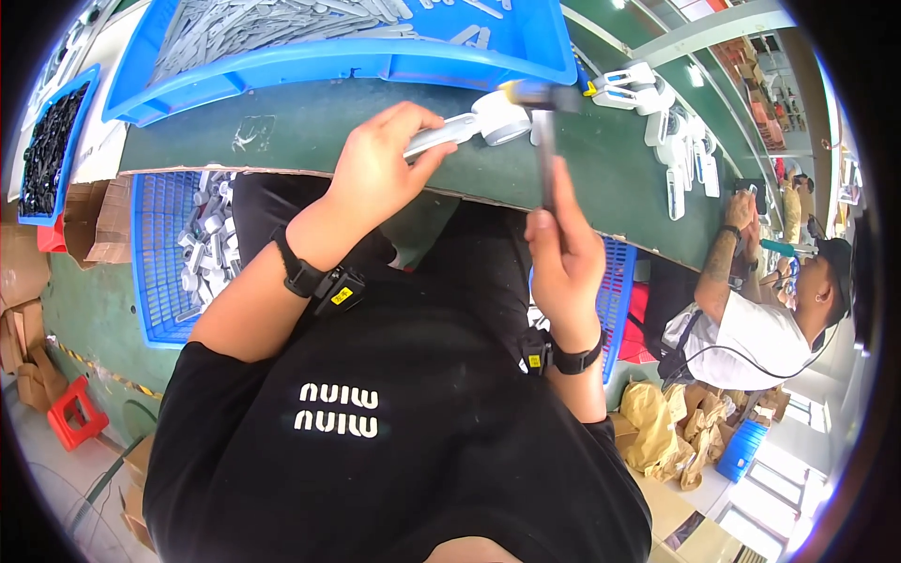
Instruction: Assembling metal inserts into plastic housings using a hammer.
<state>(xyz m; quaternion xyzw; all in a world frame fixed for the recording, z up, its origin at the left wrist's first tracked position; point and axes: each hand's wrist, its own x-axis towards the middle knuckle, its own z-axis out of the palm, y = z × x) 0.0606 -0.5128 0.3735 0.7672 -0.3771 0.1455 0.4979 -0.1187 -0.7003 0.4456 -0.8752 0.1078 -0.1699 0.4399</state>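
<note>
My left hand (377, 158) is closed around the grey handle of a white plastic part with a round, ring-like head (504, 120). The part lies over the green bench top (310, 122), its round head pointing right. My right hand (568, 253) grips the handle of a hammer (548, 155). The hammer's dark head is blurred and sits just above the part's round end, with its yellow tip over it; whether the two touch I cannot tell.
A blue tray (375, 64) of grey strips stands at the back. Finished-looking white parts (680, 150) lie to the right. At left are a blue bin (58, 150) of black pieces and a blue basket (155, 281) of white parts. A co-worker (751, 319) sits at right.
</note>
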